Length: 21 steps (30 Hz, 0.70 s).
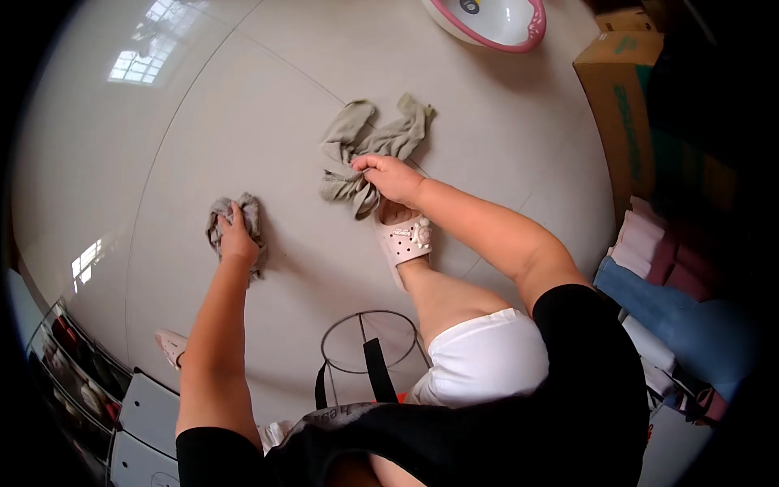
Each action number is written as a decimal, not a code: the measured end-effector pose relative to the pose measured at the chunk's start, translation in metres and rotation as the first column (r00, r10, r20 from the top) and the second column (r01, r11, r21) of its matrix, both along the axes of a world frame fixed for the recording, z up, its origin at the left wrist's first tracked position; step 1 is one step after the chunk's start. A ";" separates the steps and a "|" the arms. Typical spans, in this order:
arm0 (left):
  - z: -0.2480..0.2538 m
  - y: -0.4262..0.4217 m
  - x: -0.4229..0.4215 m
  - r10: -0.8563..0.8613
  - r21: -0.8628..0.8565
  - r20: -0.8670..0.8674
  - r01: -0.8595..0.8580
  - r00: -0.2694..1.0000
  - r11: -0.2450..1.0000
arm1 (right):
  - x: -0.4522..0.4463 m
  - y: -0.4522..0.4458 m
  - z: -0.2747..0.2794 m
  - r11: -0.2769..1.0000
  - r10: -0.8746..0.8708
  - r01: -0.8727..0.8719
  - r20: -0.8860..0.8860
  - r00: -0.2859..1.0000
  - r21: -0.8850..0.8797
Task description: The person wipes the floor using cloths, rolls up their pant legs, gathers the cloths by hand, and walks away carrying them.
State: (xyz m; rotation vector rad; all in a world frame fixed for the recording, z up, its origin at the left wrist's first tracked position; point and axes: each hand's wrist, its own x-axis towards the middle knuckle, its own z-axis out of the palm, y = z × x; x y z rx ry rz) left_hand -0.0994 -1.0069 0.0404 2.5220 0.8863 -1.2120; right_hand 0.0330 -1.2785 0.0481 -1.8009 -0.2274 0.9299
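Observation:
On the left of the tiled floor, my left hand [235, 235] presses down on a crumpled grey-brown cloth [250, 213], its fingers closed into the folds. My right hand [391, 178] pinches the bunched middle of a larger olive-grey cloth [347, 130], whose ends spread out over the tiles. This cloth lies just in front of the toe of a pale pink clog [403, 241] on my right foot. The second clog [170, 346] shows partly behind my left forearm.
A white basin [503, 18] with a pink rim stands at the top. Cardboard boxes [621, 114] and folded clothes [649, 260] line the right side. A round wire frame [324, 349] is near my legs. A shoe rack [69, 341] and grey panels [146, 414] stand lower left.

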 end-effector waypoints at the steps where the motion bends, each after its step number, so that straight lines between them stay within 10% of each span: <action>1: 0.003 0.000 0.000 0.016 -0.023 0.006 -0.016 1.000 1.000 | -0.002 0.008 0.010 0.992 -0.122 0.129 -0.349 0.929 -0.004; 5: 0.006 0.002 0.000 0.045 -0.056 0.010 -0.045 0.999 0.997 | 0.042 -0.023 0.021 0.848 -0.394 0.492 -0.388 0.833 0.198; 9: 0.009 0.001 0.002 0.066 -0.063 0.010 -0.065 0.998 0.996 | 0.091 -0.059 -0.001 0.765 -0.598 0.589 0.050 0.800 -0.261; 11: 0.002 0.001 -0.002 0.053 -0.045 0.026 -0.052 0.998 0.998 | 0.097 -0.051 -0.013 0.672 -0.547 0.573 0.208 0.811 -0.469; 13: 0.002 0.003 -0.003 0.070 -0.063 0.010 -0.069 0.998 0.996 | 0.090 -0.024 -0.012 0.599 -0.055 0.259 0.284 0.957 -0.758; 16: 0.006 0.003 -0.001 0.081 -0.082 0.026 -0.079 0.996 0.993 | 0.085 -0.002 -0.015 0.433 0.022 0.255 0.293 0.956 -0.865; 21: 0.007 0.008 -0.006 0.091 -0.115 0.080 -0.082 0.993 0.990 | 0.057 0.018 -0.024 0.540 0.234 0.124 0.290 0.928 -0.832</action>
